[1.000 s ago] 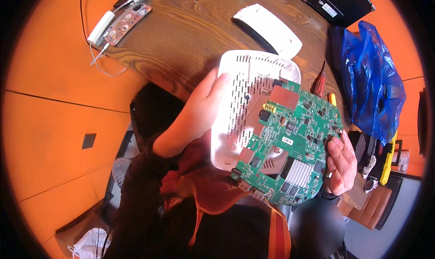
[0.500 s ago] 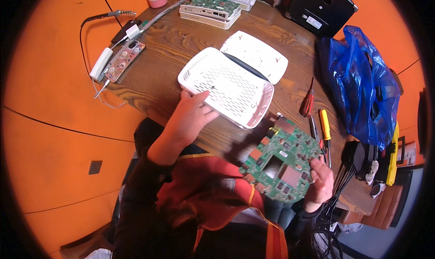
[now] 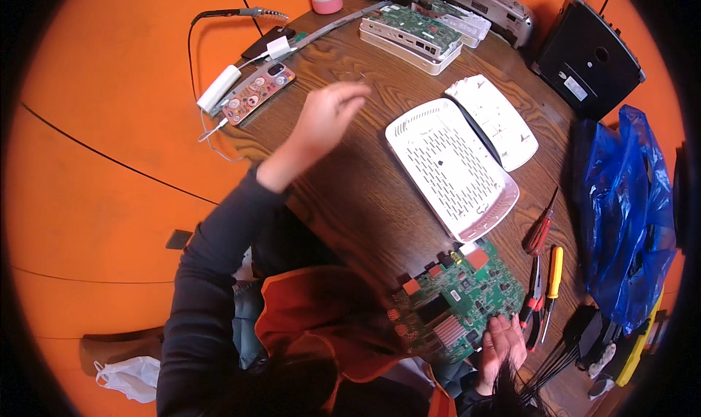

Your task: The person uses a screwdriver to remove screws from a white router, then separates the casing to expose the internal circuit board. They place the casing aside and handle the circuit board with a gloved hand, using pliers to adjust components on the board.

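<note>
My left hand (image 3: 327,119) hovers over the table, left of the white slotted plastic shell (image 3: 467,187) and apart from it. Its fingers are half curled and point right, with nothing visible in them. A flat white cover (image 3: 504,121) lies against the shell's far side. At the near edge of the table, my right hand (image 3: 502,344) grips the right side of a green circuit board (image 3: 482,289), fingers on its top face. Connectors line the board's far left edge, and a pinkish finned heat sink (image 3: 448,331) sits on it.
Right of the board lie a red screwdriver (image 3: 539,234), red-handled pliers (image 3: 535,300) and a yellow screwdriver (image 3: 556,271). A blue plastic bag (image 3: 624,212) stands beyond them. A phone (image 3: 259,96) with a cable lies far left. Another circuit board (image 3: 420,28) rests on a white casing at the back.
My left hand has let go of the white shell and moved up and left. My right hand still holds the circuit board, now lower in view. The whole view has shifted.
</note>
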`<state>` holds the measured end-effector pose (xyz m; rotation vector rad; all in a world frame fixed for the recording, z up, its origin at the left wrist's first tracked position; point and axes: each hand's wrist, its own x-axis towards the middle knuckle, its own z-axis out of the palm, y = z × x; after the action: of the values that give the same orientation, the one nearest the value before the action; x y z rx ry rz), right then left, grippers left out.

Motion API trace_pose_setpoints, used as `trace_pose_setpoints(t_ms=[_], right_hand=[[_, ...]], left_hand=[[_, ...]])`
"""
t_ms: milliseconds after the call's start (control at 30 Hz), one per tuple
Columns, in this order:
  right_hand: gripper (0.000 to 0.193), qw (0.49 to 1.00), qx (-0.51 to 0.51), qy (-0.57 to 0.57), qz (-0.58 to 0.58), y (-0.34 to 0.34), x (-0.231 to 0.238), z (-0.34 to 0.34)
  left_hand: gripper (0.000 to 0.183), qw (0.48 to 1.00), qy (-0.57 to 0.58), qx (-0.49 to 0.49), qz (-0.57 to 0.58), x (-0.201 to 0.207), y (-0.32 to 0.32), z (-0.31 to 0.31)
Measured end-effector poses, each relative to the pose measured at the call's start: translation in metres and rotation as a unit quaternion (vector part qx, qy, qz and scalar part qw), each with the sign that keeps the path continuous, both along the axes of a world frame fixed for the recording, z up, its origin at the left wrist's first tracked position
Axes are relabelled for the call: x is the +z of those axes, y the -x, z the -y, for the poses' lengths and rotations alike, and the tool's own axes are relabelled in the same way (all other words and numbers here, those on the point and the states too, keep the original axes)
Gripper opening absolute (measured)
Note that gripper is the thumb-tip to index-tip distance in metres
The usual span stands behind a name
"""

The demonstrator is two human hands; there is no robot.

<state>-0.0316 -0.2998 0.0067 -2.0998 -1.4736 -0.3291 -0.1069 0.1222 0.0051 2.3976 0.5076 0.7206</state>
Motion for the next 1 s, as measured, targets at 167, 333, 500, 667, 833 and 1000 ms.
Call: trace_pose_setpoints(t_ms=[167,333,500,667,833,1000], right_hand=[[0.019,0.997,0.039,0.036,0.063,-0.002,0.006,0.0],[0.017,0.995,0.072,0.029,0.07,-0.006,0.011,-0.001],[0.017,0.994,0.083,0.027,0.06,-0.008,0.012,-0.001],[0.017,0.997,0.066,0.028,0.035,-0.005,0.013,0.001],[0.017,0.998,0.057,0.018,0.034,-0.003,0.011,0.001],[0.016,0.997,0.07,0.006,0.028,-0.004,0.011,0.002]], left_hand=[[0.033,0.984,-0.179,0.006,0.002,-0.032,-0.041,-0.047],[0.03,0.976,-0.204,-0.016,-0.069,-0.036,-0.034,-0.04],[0.027,0.96,-0.274,-0.024,-0.057,-0.021,-0.012,-0.015],[0.021,0.946,-0.297,-0.005,-0.126,-0.009,-0.013,-0.004],[0.016,0.955,-0.268,0.027,-0.124,-0.003,-0.025,-0.011],[0.01,0.944,-0.29,-0.003,-0.154,-0.003,-0.023,-0.018]])
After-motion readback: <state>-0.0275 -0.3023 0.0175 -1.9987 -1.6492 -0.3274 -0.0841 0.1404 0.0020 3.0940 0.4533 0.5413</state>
